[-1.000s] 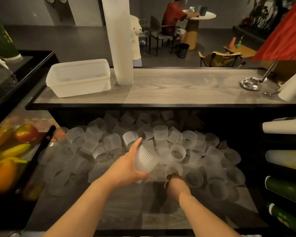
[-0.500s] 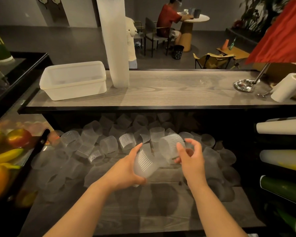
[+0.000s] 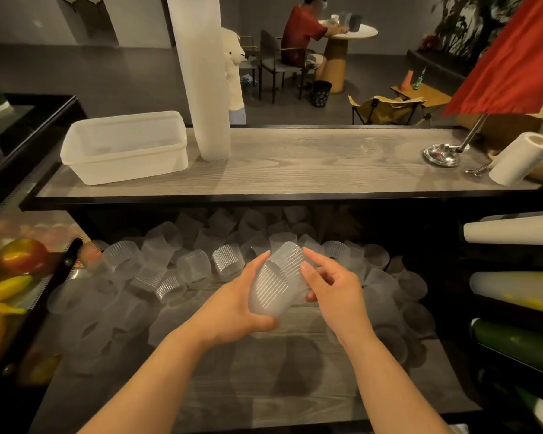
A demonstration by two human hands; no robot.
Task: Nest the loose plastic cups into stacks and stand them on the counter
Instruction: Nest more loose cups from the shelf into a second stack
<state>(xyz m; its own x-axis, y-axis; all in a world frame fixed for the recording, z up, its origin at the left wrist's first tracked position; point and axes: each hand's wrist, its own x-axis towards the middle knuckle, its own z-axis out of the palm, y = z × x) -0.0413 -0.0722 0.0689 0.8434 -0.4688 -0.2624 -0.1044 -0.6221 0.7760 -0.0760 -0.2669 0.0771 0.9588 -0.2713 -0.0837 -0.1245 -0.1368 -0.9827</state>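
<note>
The scene is dim and warm-toned, the brightest patch being the wood-grain tabletop (image 3: 295, 164) toward 12 o'clock, lit from above. Beneath it the lower shelf (image 3: 264, 386) lies in shade, and soft double shadows of the arms fall on it near 6 o'clock. A small glint shows on the metal dish (image 3: 442, 153) at 2 o'clock. Wide-angle bending curves the edges at 3 and 9 o'clock, where the fruit (image 3: 10, 277) smears into blur. The far room looks soft and grainy.
</note>
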